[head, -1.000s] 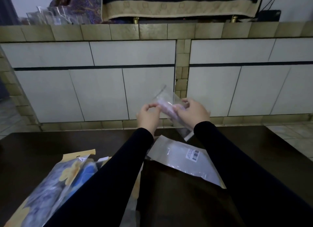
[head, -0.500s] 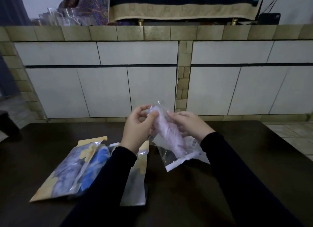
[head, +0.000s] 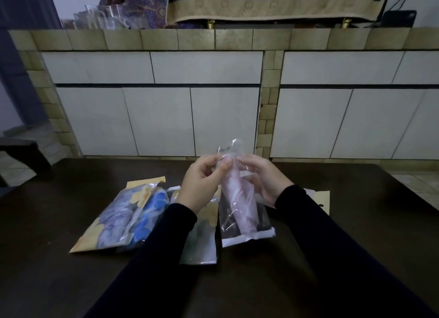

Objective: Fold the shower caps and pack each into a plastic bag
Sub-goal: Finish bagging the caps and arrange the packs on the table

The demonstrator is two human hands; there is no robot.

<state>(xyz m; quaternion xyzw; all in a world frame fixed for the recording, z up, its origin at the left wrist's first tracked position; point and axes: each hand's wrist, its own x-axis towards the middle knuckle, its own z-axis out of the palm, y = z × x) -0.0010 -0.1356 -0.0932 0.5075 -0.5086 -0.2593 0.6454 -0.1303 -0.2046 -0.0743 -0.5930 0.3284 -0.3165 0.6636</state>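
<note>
The dark tabletop [head: 332,258] spreads beneath both hands, with a tiled low wall [head: 213,99] beyond them. To the left of the left hand, a stack of packed bags [head: 123,215] lies flat on the tabletop, showing blue and grey printed contents and yellow flower backing. Under the left forearm lies one more flat bag [head: 202,244], partly covered by the sleeve. Behind the right wrist a pale yellow-edged packet [head: 320,199] shows, mostly hidden.

Between the hands a clear plastic bag [head: 247,237] is held upright above the tabletop, its white bottom strip lowest. Inside it sits a rolled pink shower cap [head: 240,199], standing lengthwise and reaching up to the fingers.

The left hand [head: 202,182] pinches the bag's upper edge between thumb and curled fingers. The right hand [head: 263,177] grasps the opposite side of the bag near its top, fingers curled round the plastic. The bag's crumpled mouth rises just above both hands.
</note>
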